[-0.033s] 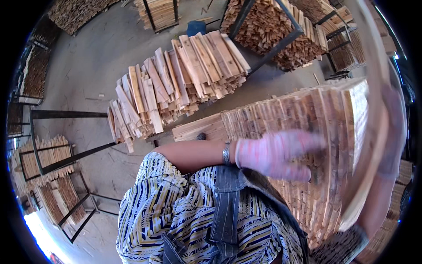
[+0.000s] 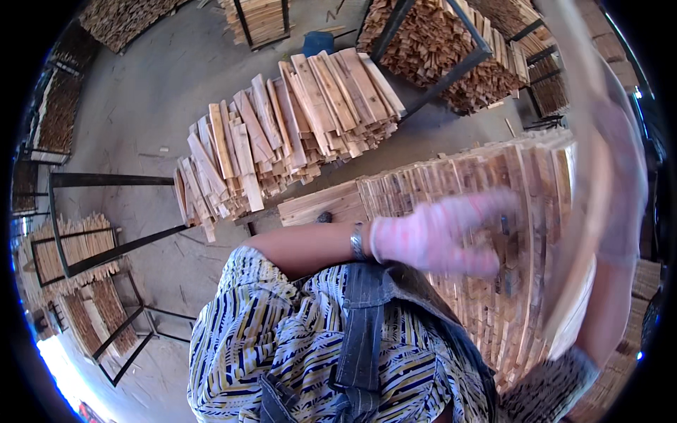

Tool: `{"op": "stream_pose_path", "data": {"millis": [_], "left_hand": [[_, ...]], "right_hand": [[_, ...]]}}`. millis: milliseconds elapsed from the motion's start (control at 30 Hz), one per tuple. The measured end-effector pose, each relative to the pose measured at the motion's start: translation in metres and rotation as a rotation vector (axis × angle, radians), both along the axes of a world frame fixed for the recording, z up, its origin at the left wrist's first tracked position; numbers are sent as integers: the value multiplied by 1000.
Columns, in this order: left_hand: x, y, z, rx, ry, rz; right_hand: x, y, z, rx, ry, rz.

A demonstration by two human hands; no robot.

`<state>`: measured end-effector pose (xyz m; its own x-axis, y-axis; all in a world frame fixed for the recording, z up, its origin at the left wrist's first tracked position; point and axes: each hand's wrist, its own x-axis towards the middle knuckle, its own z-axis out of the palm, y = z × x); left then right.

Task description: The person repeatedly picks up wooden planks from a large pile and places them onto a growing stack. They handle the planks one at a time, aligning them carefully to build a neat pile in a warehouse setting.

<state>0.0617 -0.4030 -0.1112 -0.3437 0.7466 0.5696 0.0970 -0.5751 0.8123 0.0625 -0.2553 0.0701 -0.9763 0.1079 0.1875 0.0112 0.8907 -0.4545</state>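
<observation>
Head view: left hand [image 2: 441,236] in a pink glove, motion-blurred, lies flat with fingers spread on the stack of thin wooden slats [image 2: 493,211] standing on edge right in front of the person; not gripping anything. Right hand [image 2: 620,183] is a blur at the right rim, seemingly holding one long slat [image 2: 589,211] upright, but grip can't be confirmed. Slats look light, stiff, rough-sawn, likely splintery; best pinched by the long edges near mid-length. Stack sits on a plank bench [image 2: 317,204]. Beyond: loose pile of short boards [image 2: 282,134] on the grey concrete floor [image 2: 141,106], black steel racks [image 2: 437,42] full of offcuts. Outdoor yard, hard sun.
</observation>
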Motion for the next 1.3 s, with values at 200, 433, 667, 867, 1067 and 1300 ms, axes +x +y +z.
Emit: {"op": "stream_pose_path", "data": {"millis": [200, 433, 667, 867, 1067, 1300], "left_hand": [[-91, -81, -61, 203, -937, 561], [-65, -166, -255, 198, -1513, 725], [60, -193, -367, -876, -1776, 1040], [45, -243, -510, -1774, -1185, 1056], [-83, -305, -661, -2013, -885, 1073], [-204, -329, -792, -2152, -691, 1080]], "right_hand": [[-171, -135, -164, -709, -305, 424], [-109, -181, -388, -1109, -882, 415], [-39, -114, -595, -972, -1281, 269], [-16, -65, -645, -1475, -1371, -555], [18, -53, -738, -1671, -1233, -644], [1, -69, -791, -1862, -1079, -465]]}}
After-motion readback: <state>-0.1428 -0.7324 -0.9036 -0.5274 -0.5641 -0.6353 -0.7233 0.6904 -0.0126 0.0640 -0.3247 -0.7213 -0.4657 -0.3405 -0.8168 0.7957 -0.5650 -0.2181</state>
